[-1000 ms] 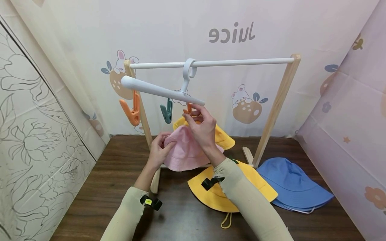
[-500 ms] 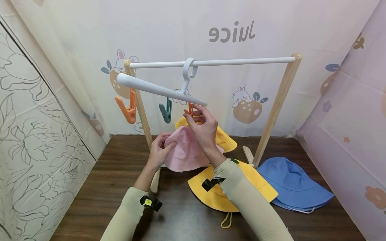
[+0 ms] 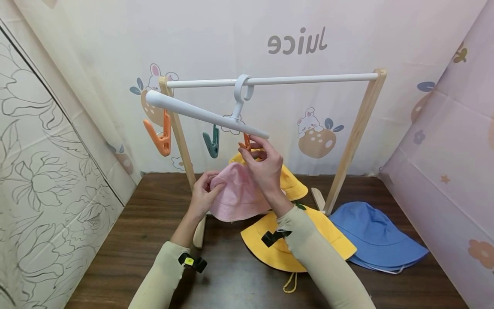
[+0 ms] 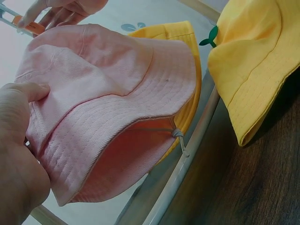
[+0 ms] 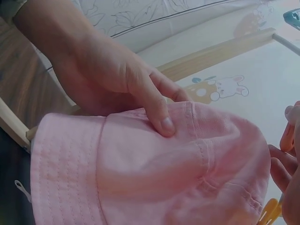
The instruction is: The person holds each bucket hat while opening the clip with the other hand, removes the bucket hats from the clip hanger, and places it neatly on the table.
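My left hand pinches the side of a pink bucket hat, thumb on the outside. The hat is upright, its brim downward, and a cord with a knot shows under the brim in the left wrist view. Above the crown, my right hand pinches an orange clothespin below the right end of a white hanger. A green clothespin and another orange clothespin hang farther left along it. Behind the pink hat is a yellow bucket hat, partly hidden; a yellow clothespin shows near the crown.
The hanger hooks over the white rod of a wooden-legged rack. On the dark wooden table lie another yellow hat with a green sprout and cord, and blue hats at the right. Printed curtains stand behind.
The hanger has turned a little, its left end swinging left and its right end moving right. My right hand and the rear yellow hat have shifted slightly right; my left hand stays on the pink hat.
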Action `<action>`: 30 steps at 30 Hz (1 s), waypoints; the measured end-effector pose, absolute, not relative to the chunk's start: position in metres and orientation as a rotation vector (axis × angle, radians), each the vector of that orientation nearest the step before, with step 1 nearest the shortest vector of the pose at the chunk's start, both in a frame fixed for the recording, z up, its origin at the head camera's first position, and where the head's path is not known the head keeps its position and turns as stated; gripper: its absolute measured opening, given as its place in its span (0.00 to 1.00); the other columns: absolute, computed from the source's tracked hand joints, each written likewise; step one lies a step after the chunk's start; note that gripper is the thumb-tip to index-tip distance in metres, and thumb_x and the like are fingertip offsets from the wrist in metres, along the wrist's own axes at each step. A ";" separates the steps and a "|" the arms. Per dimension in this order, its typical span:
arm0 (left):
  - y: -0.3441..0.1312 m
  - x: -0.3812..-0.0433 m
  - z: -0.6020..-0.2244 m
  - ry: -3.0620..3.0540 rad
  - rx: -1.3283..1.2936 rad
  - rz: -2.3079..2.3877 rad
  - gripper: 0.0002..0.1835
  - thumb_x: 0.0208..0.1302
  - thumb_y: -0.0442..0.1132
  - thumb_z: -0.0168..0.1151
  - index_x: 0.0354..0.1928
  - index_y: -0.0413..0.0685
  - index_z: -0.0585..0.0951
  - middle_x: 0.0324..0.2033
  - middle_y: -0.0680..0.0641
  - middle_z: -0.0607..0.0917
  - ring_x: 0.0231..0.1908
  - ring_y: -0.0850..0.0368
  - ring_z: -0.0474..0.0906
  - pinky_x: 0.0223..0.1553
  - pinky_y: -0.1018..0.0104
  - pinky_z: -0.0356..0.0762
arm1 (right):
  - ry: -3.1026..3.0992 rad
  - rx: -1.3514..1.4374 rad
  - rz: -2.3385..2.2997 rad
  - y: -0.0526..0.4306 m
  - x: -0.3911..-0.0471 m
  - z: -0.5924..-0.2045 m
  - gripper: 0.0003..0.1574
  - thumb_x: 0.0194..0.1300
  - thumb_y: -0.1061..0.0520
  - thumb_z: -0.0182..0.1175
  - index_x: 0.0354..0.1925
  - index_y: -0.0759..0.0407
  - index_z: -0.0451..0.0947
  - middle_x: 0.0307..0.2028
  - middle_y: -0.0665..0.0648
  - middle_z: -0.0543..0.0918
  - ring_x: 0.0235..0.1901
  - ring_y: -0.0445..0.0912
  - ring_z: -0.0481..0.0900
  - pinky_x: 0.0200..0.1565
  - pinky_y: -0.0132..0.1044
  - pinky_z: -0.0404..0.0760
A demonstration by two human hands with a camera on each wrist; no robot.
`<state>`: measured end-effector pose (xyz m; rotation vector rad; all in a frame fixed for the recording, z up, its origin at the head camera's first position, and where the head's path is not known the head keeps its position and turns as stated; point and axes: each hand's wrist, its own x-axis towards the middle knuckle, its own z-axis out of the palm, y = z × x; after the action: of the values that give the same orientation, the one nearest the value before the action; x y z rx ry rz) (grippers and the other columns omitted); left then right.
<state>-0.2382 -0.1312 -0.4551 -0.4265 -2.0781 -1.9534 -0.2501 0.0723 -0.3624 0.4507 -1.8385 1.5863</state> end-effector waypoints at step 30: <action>-0.138 -0.220 -0.450 -2.088 -0.440 -1.947 0.19 0.70 0.24 0.72 0.61 0.30 0.82 0.42 0.64 0.90 0.41 0.64 0.80 0.44 0.75 0.80 | -1.802 0.469 1.616 0.095 -0.241 -0.373 0.24 0.68 0.67 0.78 0.61 0.66 0.88 0.47 0.70 0.94 0.38 0.48 0.94 0.44 0.24 0.91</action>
<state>-0.2199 -0.1384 -0.4496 -0.4397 -2.0879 -1.9474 -0.2410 0.0946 -0.3735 0.4687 -1.8022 1.6164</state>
